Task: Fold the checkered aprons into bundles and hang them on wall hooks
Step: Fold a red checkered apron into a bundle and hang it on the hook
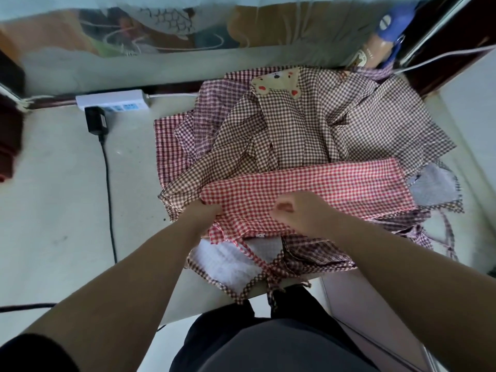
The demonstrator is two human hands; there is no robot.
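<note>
a white power strip [112,101] lies on the pale table [59,183] by the far wall. a black adapter [96,120] is plugged into the strip's near side, and its black cable [108,194] runs toward the table's near edge. far right of the strip stands a brownish bottle [375,49] with a blue top, while left of the strip sits a blurred dark red object [9,146].
</note>
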